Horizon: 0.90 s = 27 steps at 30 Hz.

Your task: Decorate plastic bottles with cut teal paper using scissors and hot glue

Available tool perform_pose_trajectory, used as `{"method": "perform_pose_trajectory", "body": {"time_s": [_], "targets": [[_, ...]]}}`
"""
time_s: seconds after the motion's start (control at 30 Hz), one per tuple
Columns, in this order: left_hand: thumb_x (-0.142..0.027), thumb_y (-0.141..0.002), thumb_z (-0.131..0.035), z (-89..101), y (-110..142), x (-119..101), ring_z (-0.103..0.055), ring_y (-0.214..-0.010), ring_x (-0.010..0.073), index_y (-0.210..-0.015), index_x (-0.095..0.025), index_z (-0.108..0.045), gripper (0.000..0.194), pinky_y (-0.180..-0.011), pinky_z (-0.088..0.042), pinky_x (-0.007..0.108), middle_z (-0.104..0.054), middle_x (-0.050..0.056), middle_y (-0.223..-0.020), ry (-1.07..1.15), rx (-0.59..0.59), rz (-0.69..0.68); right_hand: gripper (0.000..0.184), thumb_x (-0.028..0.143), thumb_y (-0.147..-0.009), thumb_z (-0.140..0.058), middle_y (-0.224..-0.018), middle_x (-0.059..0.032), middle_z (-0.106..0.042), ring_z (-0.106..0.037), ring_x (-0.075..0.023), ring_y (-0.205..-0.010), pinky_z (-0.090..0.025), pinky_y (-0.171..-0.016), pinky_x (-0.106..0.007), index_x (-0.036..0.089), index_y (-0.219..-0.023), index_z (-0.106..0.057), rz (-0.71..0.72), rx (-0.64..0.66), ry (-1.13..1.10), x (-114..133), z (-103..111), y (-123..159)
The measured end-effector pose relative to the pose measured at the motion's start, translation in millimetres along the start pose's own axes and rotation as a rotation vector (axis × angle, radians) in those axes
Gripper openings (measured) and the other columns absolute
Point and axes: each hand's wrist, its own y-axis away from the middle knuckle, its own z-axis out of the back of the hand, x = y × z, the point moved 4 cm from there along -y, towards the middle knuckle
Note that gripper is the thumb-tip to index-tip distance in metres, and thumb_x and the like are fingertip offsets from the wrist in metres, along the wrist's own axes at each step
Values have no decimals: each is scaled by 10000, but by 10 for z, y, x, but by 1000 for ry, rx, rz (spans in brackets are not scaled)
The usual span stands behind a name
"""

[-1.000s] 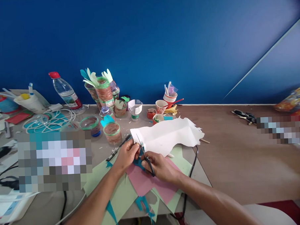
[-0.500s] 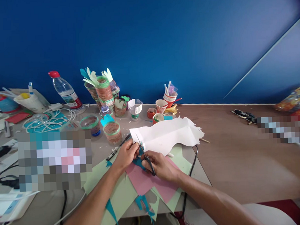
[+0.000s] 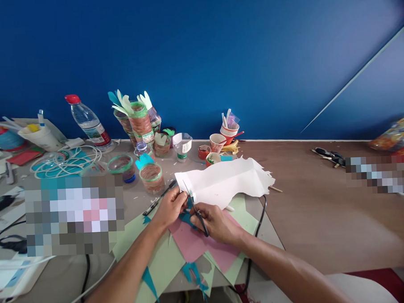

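My right hand (image 3: 210, 220) is closed round black-handled scissors (image 3: 201, 223), whose thin blades point up and left. Close beside the blades, my left hand (image 3: 171, 208) pinches something small at its fingertips, mostly hidden by the fingers. A large white sheet of paper (image 3: 223, 182) with a ragged right end lies just beyond both hands, behind the blades. Under the hands are blue paper scraps (image 3: 186, 218), pink paper (image 3: 189, 239) and pale green paper (image 3: 163, 269). A black pen-like tool (image 3: 151, 206) lies left of my left hand.
Brown-wrapped cups (image 3: 152, 178) with green rims and paper leaves stand at the back left, near a red-capped bottle (image 3: 90, 125). Paper cups (image 3: 217, 143) stand behind the white sheet. White cable (image 3: 88, 152) lies coiled at left. A black cable (image 3: 259, 227) runs on the right.
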Motion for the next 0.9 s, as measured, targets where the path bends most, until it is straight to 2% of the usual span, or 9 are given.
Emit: {"method": "perform_pose_trajectory", "body": {"time_s": [0.33, 0.9], "targets": [[-383, -803, -494, -3, 2, 35, -383, -467, 84, -673, -196, -453, 232, -454, -291, 211, -439, -63, -539, 20, 32, 6, 241, 401, -847, -547, -576, 55, -402, -313, -89, -543, -267, -492, -231, 166, -790, -555, -8, -37, 60, 47, 23, 16], [-394, -796, -498, -17, 21, -9, -380, -467, 90, -666, -204, -448, 236, -461, -296, 219, -430, -64, -528, 4, 23, -3, 146, 319, -830, -541, -558, 52, -439, -333, -91, -530, -285, -481, -229, 181, -781, -539, -20, -56, 94, 22, 9, 18]]}}
